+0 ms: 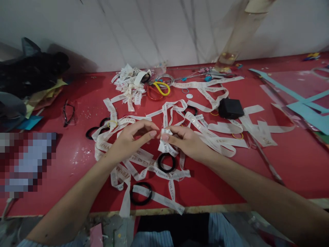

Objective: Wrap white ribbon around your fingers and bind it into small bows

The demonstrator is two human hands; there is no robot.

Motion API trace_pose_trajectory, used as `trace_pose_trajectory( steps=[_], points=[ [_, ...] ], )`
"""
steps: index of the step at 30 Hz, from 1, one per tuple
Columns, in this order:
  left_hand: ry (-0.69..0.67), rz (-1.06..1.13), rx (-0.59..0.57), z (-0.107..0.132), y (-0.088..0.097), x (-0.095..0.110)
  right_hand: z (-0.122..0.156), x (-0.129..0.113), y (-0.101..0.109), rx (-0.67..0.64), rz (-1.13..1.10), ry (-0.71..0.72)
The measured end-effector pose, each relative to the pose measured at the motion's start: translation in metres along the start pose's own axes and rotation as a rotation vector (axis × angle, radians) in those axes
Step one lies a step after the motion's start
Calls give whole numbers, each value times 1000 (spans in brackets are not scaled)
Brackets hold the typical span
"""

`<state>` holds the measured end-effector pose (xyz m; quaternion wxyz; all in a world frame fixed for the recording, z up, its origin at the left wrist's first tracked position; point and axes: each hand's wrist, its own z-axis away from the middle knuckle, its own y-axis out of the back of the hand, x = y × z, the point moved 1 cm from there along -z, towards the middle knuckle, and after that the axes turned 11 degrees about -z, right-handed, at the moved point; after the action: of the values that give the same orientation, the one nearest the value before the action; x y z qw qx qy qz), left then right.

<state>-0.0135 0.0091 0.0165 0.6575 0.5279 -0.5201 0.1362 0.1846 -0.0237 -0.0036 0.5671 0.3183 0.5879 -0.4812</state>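
My right hand point(189, 140) pinches a bunched loop of white printed ribbon point(167, 145) between thumb and fingers, over the middle of the table. Just left of it is my left hand point(133, 135), its thumb and fingers curved apart with a gap between them and nothing visible inside. A strip of the held ribbon runs up and away behind the fingers. Below the hands lies a black ring point(166, 162) among loose lettered ribbons point(144, 157). Nearer the front edge, a second black ring point(141, 193) has a ribbon strip across it.
A heap of ribbon pieces point(130, 84) lies at the back, beside yellow-and-red-handled scissors point(162, 88). A black box point(230, 108) stands right, glasses point(68, 113) lie left. A clear cylinder vase point(227, 60) is by the wall; light-blue strips point(300, 103) lie far right.
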Motion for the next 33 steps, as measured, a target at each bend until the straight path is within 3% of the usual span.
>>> trace_pose_trajectory(
  steps=[10, 27, 33],
  points=[
    [-49, -14, -85, 0, 0, 3, 2, 1, -1, -84, 165, -4],
    [-53, 21, -115, 1, -2, 1, 1, -2, -4, -112, 211, 1],
    [-122, -113, -43, 2, -4, 4, 1, -1, -3, -114, 226, 20]
  ],
)
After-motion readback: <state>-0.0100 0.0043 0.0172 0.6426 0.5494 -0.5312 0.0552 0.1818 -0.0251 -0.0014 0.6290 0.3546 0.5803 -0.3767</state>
